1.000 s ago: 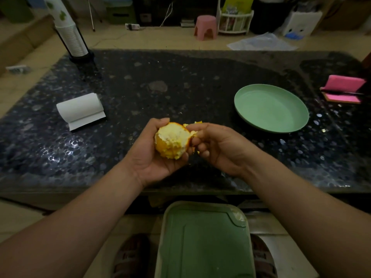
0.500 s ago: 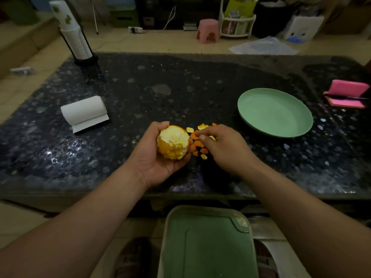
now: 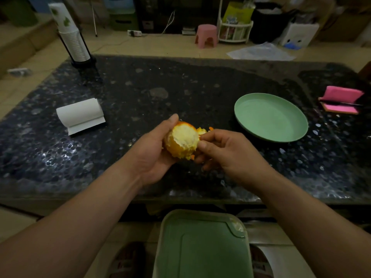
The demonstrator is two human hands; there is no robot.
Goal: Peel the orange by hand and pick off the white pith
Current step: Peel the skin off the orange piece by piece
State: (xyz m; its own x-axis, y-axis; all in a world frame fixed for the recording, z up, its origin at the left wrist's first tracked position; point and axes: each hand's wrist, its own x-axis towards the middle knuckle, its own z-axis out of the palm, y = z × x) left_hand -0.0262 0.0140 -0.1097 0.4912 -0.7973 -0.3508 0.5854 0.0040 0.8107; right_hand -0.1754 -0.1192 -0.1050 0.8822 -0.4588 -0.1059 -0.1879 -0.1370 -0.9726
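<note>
Above the near edge of the dark speckled stone table [image 3: 140,81], about midway along it, a partly peeled orange [image 3: 181,142] is held clear of the surface, its upper face stripped to pale white pith while orange rind covers its lower and far sides. The left hand [image 3: 152,155] cups the fruit from the left and beneath, fingers curled round it and the thumb lying up along its far left side. The right hand [image 3: 226,151] comes in from the right with its fingers curled; the tips of thumb and forefinger pinch at the fruit's right edge, where rind meets pith, though whether a scrap sits between them cannot be told. Just beyond the fruit, a few small torn pieces of orange peel [image 3: 202,130] lie on the table. Farther right, near the right edge, sits a round pale green plate [image 3: 271,117], and beyond it at that edge a folded pink cloth or pad [image 3: 339,100]. Toward the left edge lies a roll of white paper [image 3: 80,115], partly unrolled. At the far left corner a tall stack of white paper cups [image 3: 70,35] leans in a black stand. Below the near edge, on the floor, stands a pale green lidded bin [image 3: 202,247].
</note>
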